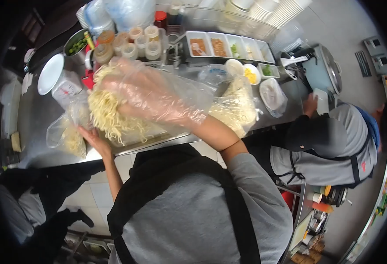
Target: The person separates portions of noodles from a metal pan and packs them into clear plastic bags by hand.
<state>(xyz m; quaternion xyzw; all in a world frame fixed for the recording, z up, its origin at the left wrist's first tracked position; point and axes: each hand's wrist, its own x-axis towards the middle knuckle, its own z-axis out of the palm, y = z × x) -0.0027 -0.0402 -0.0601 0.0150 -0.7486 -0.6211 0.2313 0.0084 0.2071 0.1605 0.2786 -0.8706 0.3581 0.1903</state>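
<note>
My right hand [140, 92], inside a clear plastic bag worn like a glove, grips a large clump of pale noodles [105, 116] that hangs over a metal tray [136, 143]. Lower left of it, my left hand [95, 141] is bare, its fingers closed at the side of a clear bag [72, 136] with noodles inside. Directly behind that bag stands a white scale [64, 91] with a round dial and a white dish. A larger bag of noodles [235, 108] lies on the counter to the right of my right forearm.
Sauce bottles [129, 50], a topping rack [226, 46] and stacked cups [272, 15] line the counter's back. Small bowls [251, 75] and a white bagged container [272, 94] sit right. A co-worker [330, 145] stands at the right beside a large pot [323, 70]; another person [26, 202] is lower left.
</note>
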